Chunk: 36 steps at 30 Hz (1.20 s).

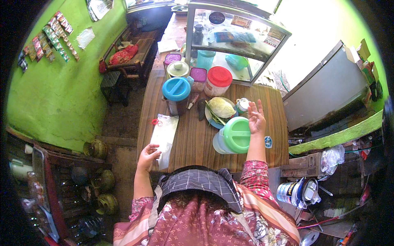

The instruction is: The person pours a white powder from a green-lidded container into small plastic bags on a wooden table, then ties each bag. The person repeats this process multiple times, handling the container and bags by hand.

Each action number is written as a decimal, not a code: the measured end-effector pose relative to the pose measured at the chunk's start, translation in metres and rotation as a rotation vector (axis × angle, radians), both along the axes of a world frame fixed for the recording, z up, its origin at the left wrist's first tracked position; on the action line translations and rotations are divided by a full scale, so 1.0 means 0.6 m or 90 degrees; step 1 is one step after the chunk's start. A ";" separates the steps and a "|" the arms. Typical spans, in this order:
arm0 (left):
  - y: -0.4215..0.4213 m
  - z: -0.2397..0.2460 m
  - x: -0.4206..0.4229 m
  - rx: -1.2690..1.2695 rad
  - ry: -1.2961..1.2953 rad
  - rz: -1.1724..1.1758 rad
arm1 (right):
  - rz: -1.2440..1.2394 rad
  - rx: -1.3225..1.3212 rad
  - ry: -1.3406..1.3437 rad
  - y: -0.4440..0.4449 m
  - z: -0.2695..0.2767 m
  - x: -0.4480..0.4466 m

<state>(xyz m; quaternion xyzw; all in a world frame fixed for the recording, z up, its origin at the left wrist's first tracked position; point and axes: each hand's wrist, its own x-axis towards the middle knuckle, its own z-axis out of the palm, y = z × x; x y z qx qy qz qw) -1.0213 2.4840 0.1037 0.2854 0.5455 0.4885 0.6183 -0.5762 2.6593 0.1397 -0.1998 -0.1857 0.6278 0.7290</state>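
My left hand is at the near left of the wooden table, its fingers at the edge of a stack of clear plastic bags; whether it pinches one cannot be told. Red rubber bands lie at the bags' far end. My right hand is raised with fingers apart and nothing in it, beside a plastic pitcher with a green lid. Beyond the pitcher, a plate holds a cabbage and green stalks. An opened can stands just past my right hand.
Farther back stand a blue-lidded pitcher, a red-lidded jar, a purple-lidded jar and a glass display case. A small blue-and-white cup is near the table's right edge. A wooden bench stands back left.
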 end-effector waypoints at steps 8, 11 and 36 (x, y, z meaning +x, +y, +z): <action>0.001 -0.004 0.007 -0.007 -0.005 0.002 | 0.001 -0.011 -0.022 -0.002 0.004 0.000; -0.002 -0.014 0.002 0.001 -0.002 0.000 | 0.007 -0.015 0.000 -0.003 0.007 -0.003; 0.056 0.092 0.179 0.082 -0.359 0.103 | 0.388 0.270 -0.939 -0.152 0.063 -0.343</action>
